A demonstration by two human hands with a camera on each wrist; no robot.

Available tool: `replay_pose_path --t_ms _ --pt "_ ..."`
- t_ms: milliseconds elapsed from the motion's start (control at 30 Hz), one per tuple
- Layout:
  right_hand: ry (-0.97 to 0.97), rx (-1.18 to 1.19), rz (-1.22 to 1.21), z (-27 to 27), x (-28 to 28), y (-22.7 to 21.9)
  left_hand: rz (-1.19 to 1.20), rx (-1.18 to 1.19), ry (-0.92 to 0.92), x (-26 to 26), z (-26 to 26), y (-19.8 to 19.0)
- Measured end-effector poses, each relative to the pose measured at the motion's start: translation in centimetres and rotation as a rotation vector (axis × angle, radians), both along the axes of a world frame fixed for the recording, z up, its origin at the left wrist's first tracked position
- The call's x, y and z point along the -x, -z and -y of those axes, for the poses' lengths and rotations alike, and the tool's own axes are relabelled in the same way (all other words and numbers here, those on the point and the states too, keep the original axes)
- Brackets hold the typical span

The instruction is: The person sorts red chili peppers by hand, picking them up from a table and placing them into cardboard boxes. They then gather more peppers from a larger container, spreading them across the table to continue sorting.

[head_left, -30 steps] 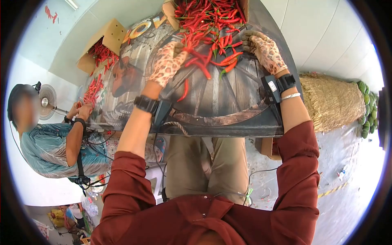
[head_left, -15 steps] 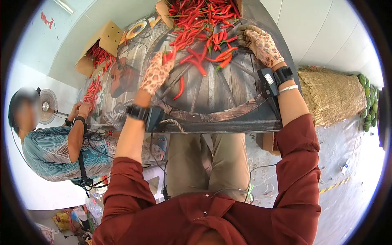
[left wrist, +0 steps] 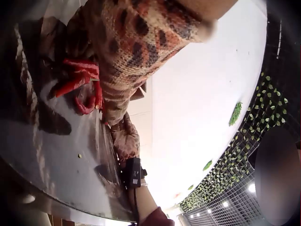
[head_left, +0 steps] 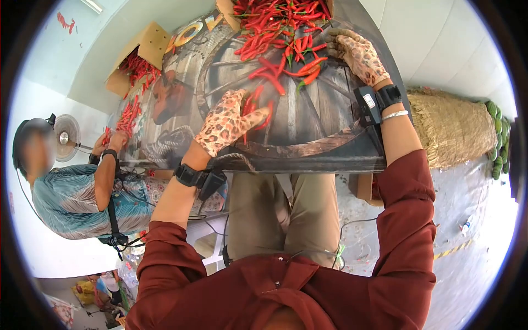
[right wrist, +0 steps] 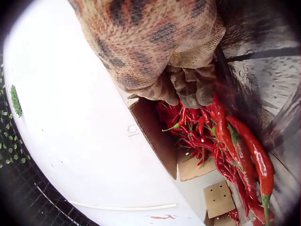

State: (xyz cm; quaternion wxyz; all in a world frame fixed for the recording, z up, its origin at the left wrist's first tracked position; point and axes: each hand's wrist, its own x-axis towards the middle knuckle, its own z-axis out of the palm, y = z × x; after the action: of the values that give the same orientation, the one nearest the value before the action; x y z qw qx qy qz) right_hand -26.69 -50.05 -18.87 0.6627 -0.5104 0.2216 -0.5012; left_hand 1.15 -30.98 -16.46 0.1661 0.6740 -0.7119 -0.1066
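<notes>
My left hand [head_left: 234, 122], in a leopard-print glove, is low over the table, with several red chili peppers [head_left: 252, 103] between its thumb and fingers. In the left wrist view, red chilies [left wrist: 77, 84] show beside the gloved thumb; the fingers are mostly hidden. Gloved alike, with dark stained fingertips, my right hand [head_left: 360, 58] rests at the right of the chili pile [head_left: 275, 25]. Its fingers are loosely curled, and in the right wrist view their tips overlap the chilies [right wrist: 197, 127]. A few loose chilies [head_left: 308, 71] lie between the hands.
The pile spills from a cardboard box [head_left: 228, 14] at the table's back. Another box of chilies [head_left: 146, 52] stands at the left, where a second person [head_left: 77, 203] handles chilies [head_left: 129, 115]. The dark table edge [head_left: 313, 165] runs before my legs.
My left hand drew back from the pile with chilies in its grasp, then moved down and right over the single chili near the front. My right hand stayed almost still.
</notes>
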Motion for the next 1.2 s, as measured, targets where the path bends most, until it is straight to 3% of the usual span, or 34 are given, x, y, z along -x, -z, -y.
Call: replay_pose_path --t_ms 67,133,167,267,333,433,500,533,600,733,900,1067,1200 --pt "0.011 0.02 -0.048 -0.2 0.1 0.0 0.098 0.054 0.045 0.4 -0.4 0.4" --pt "-0.048 0.002 0.04 0.6 0.0 0.5 0.33 0.299 0.175 0.9 -0.5 0.8" --pt "-0.048 0.0 0.043 1.1 0.0 0.9 0.218 0.124 0.111 1.0 -0.4 0.8" --pt "-0.111 0.039 0.076 1.5 0.2 1.4 0.13 0.181 0.185 0.4 0.1 1.7" --pt "-0.073 0.013 0.017 1.0 0.2 1.0 0.201 0.28 0.267 0.0 0.8 2.0" --pt "-0.113 0.011 0.049 1.7 0.3 1.5 0.175 0.198 0.316 0.2 1.4 1.4" --pt "-0.125 0.028 0.078 1.2 0.4 1.2 0.129 -0.029 0.242 1.6 1.2 -0.7" --pt "-0.142 0.045 0.103 1.0 0.3 1.1 0.13 -0.031 0.247 1.3 1.6 -0.3" --pt "-0.089 0.057 0.062 0.9 0.2 1.2 0.197 0.246 0.411 -0.2 3.0 0.4" --pt "-0.106 0.071 0.035 1.2 0.2 1.3 0.286 0.306 0.549 -0.9 5.8 -0.7" --pt "-0.118 0.053 0.076 1.0 0.2 1.1 0.24 0.331 0.556 -1.3 9.1 0.1" --pt "-0.174 0.057 0.109 1.5 0.1 1.3 0.071 0.113 0.465 -1.3 9.7 1.0" --pt "-0.095 0.062 0.048 1.0 0.2 1.1 0.331 0.378 0.391 -0.6 8.7 1.7"
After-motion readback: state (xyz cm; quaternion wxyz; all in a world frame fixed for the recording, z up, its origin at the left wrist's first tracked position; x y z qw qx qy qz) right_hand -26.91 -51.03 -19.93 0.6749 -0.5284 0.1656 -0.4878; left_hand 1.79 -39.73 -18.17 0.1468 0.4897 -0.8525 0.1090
